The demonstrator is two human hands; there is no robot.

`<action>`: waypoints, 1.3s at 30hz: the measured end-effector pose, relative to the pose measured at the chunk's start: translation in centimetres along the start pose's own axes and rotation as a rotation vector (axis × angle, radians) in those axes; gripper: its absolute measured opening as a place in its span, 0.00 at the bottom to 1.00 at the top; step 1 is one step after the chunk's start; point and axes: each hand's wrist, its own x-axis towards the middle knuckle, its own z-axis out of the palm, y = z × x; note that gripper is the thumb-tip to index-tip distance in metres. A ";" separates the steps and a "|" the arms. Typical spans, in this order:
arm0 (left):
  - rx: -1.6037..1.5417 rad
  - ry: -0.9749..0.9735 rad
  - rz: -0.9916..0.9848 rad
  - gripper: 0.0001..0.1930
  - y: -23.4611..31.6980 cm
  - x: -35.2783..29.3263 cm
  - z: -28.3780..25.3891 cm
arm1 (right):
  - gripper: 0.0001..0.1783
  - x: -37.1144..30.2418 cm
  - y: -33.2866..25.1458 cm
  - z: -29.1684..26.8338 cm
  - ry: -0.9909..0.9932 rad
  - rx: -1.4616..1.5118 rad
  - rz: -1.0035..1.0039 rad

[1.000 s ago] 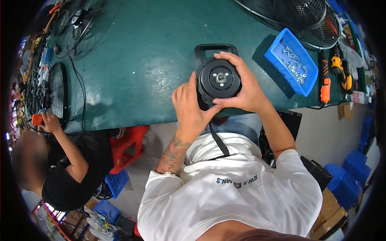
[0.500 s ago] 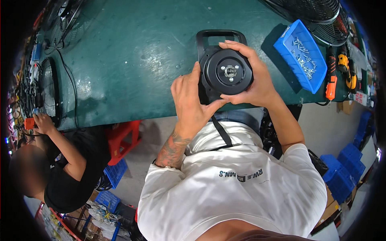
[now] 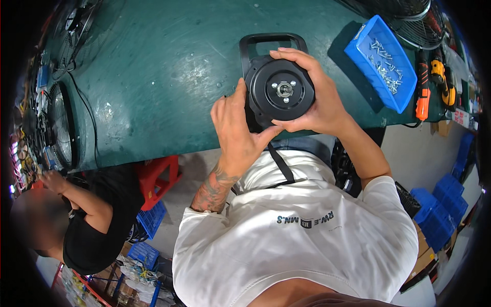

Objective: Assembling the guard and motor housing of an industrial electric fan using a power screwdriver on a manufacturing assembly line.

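A black round fan motor housing (image 3: 265,106) faces up at the table's near edge, a metal shaft and three screws showing at its centre. Its black loop handle (image 3: 273,37) sticks out on the far side. My right hand (image 3: 319,94) wraps the right side, fingers over the far rim and thumb at the near rim. Along the left side my left hand (image 3: 236,120) grips it, index finger against the edge and thumb under the near rim, touching or almost touching my right thumb. The housing's underside is hidden.
Right of my hands stands a blue bin (image 3: 381,64) of loose screws. Beyond it lie an orange-and-black power screwdriver (image 3: 422,94) and yellow-and-black drills (image 3: 444,82). Fan grilles (image 3: 409,20) sit far right. At left, a co-worker (image 3: 97,220) works beside a fan grille (image 3: 62,125) and cable.
The housing and both hands appear slightly further left and up, along with a small shift of the whole view. My grip looks the same. The co-worker's hand has moved nearer their body.
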 end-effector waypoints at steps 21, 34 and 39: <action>0.012 0.139 -0.123 0.59 2.9 0.7 0.2 | 0.27 3.8 2.2 -25.6 1.062 0.022 0.282; 0.072 0.080 -0.063 0.54 2.9 0.4 -0.4 | 0.22 6.5 6.3 -29.8 1.025 0.479 0.631; 0.071 0.090 -0.082 0.53 2.6 0.3 -0.2 | 0.21 11.3 4.2 -28.5 0.962 0.740 0.461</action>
